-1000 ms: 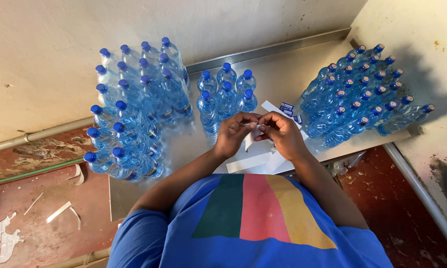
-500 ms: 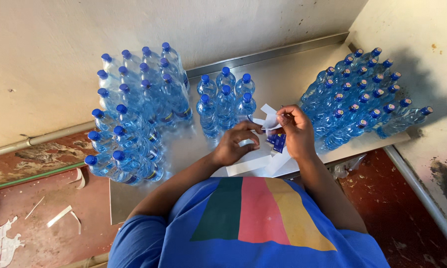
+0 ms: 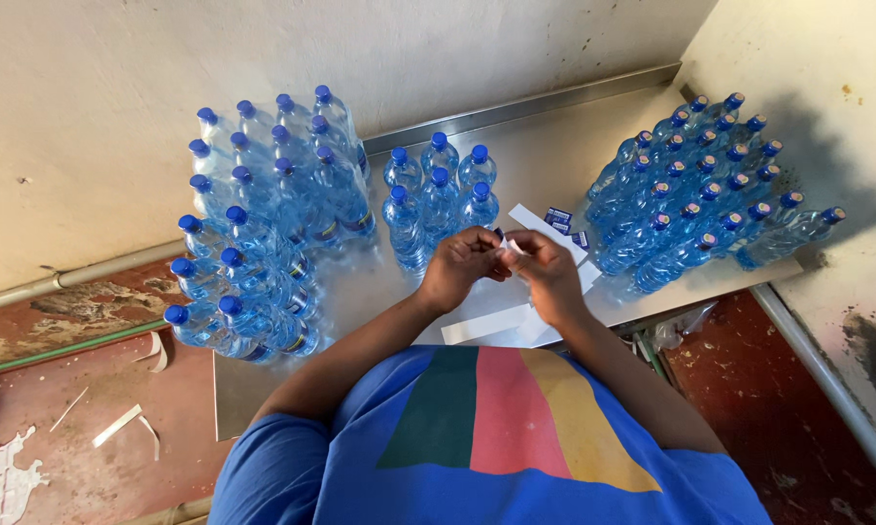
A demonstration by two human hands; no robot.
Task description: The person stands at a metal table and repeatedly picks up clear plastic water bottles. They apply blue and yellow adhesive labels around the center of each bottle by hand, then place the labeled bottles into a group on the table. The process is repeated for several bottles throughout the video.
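My left hand (image 3: 463, 264) and my right hand (image 3: 547, 270) meet over the middle of a steel table (image 3: 253, 384). Both pinch a small white label strip (image 3: 510, 246) between their fingertips. White backing strips (image 3: 486, 324) lie on the table under my hands. Just beyond my fingers stands a small group of clear water bottles with blue caps (image 3: 438, 190). A little pile of blue-and-white labels (image 3: 560, 218) lies to the right of that group.
A large block of blue-capped bottles (image 3: 263, 214) fills the table's left side, and another block (image 3: 695, 185) fills the right. Walls close the back and right. Paper scraps (image 3: 122, 420) lie on the red floor at the left.
Half a second ago my right hand was raised near the label pile with a blue label and my left was lower. Now both hands are together again, pinching the white strip.
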